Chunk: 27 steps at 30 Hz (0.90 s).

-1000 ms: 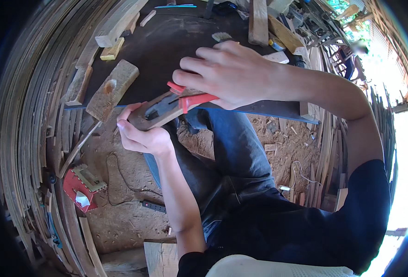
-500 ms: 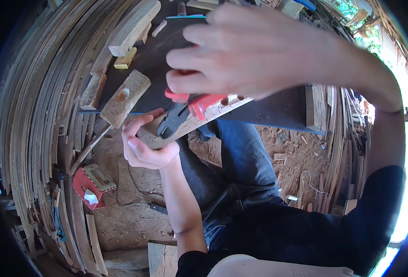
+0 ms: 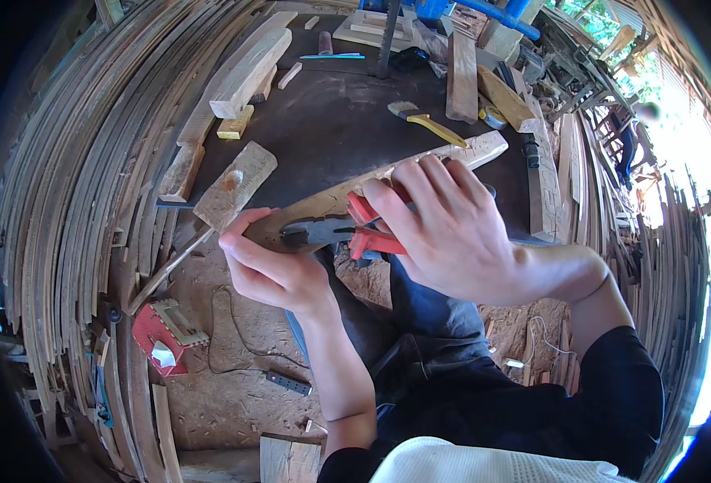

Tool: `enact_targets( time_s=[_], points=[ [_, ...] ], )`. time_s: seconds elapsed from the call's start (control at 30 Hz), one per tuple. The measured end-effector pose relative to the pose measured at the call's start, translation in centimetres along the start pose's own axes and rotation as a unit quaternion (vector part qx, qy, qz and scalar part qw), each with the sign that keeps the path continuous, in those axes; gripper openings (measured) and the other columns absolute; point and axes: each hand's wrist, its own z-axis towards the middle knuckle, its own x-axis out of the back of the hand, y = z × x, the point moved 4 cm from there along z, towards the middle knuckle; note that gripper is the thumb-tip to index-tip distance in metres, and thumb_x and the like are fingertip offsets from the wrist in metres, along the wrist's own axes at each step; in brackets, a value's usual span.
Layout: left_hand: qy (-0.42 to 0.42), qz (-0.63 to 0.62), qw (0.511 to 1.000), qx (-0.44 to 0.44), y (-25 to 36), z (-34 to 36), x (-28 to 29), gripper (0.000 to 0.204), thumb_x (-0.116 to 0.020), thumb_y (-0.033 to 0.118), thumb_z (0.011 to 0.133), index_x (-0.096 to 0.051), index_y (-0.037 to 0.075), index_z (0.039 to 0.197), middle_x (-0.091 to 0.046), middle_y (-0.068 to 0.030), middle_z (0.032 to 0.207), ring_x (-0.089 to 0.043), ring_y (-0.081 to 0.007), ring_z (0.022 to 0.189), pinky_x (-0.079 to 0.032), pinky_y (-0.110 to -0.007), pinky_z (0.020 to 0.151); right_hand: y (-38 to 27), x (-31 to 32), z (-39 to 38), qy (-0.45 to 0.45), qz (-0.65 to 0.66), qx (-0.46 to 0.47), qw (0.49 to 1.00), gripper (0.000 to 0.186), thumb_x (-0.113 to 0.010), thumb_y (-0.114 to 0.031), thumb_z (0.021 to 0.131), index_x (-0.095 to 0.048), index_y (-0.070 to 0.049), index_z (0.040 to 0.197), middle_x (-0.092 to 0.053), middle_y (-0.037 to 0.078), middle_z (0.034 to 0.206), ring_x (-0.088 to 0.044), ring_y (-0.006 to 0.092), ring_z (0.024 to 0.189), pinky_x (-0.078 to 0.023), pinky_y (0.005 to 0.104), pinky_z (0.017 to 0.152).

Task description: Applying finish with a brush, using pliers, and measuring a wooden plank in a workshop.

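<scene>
My left hand [image 3: 279, 270] is closed around the near left end of a long wooden piece [image 3: 323, 201], which slants up to the right over the dark table. Pliers [image 3: 317, 232] with red handles and dark jaws lie nearly level in my right hand [image 3: 460, 233], its fingers wrapped round the handles. The jaws rest against the wood close to my left hand; whether they grip anything small there is hidden. Just beyond my left fingers is a wooden mallet [image 3: 234, 187], its handle pointing down to the left.
On the dark table [image 3: 331, 105] lie a yellow-handled brush [image 3: 432, 126], a tape measure [image 3: 493, 118] and wooden blocks [image 3: 251, 72]. Long strips of wood [image 3: 74, 185] line the left side. A power strip [image 3: 288, 382] and a red box-like thing [image 3: 160, 338] are on the dirt floor.
My right hand has come down and toward me, swinging the plier handles lower while the jaws stay near the same spot. The wood's far end and the brush now show.
</scene>
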Motion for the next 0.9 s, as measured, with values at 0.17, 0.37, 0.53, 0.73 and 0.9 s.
enact_targets(
  time_s=[0.17,0.37,0.53,0.73,0.9],
  points=[
    [0.006,-0.001,1.000,0.007,0.6,-0.2,-0.3,0.058,-0.033,0.035,0.117,-0.067,-0.003,0.091,-0.068,-0.0105,0.084,-0.063,-0.0194,0.072,-0.050,-0.032,0.067,-0.1,-0.7,0.2,0.011,0.022,-0.061,0.998,0.036,-0.070,-0.028,0.087,-0.061,-0.007,0.114,-0.053,0.008,0.100,-0.056,0.0255,0.090,-0.045,0.0385,0.080],
    [-0.011,0.035,0.999,-0.031,1.1,-0.1,0.1,0.056,-0.036,0.031,0.116,-0.069,-0.006,0.090,-0.070,-0.0117,0.083,-0.066,-0.0215,0.075,-0.051,-0.034,0.070,1.8,-0.9,0.9,-0.011,0.058,0.007,0.998,0.041,-0.079,-0.035,0.082,-0.065,-0.011,0.112,-0.061,0.005,0.097,-0.065,0.0219,0.088,-0.055,0.0362,0.074],
    [-0.013,0.044,0.998,-0.044,1.6,-0.2,0.3,0.055,-0.037,0.029,0.115,-0.069,-0.006,0.087,-0.070,-0.0125,0.080,-0.066,-0.0224,0.074,-0.051,-0.035,0.070,2.8,0.2,1.8,0.010,0.011,0.066,0.998,0.039,-0.079,-0.032,0.078,-0.066,-0.013,0.110,-0.062,0.002,0.097,-0.067,0.0213,0.088,-0.054,0.0337,0.074],
    [-0.011,0.056,0.996,-0.071,1.6,-0.1,0.7,0.054,-0.038,0.029,0.115,-0.069,-0.006,0.087,-0.070,-0.0131,0.081,-0.066,-0.0227,0.071,-0.051,-0.035,0.068,2.6,-0.4,2.4,-0.014,0.018,0.081,0.996,0.040,-0.078,-0.027,0.077,-0.066,-0.012,0.112,-0.063,0.003,0.095,-0.068,0.0224,0.086,-0.055,0.0347,0.073],
    [-0.028,0.075,0.993,-0.089,1.5,-0.2,0.9,0.048,-0.037,0.024,0.114,-0.065,-0.003,0.084,-0.068,-0.0106,0.077,-0.066,-0.0212,0.069,-0.050,-0.034,0.063,3.9,-1.3,3.2,-0.023,0.019,0.120,0.992,0.050,-0.083,-0.028,0.069,-0.066,-0.012,0.113,-0.062,0.002,0.102,-0.064,0.0216,0.088,-0.055,0.0351,0.079]
  ],
)
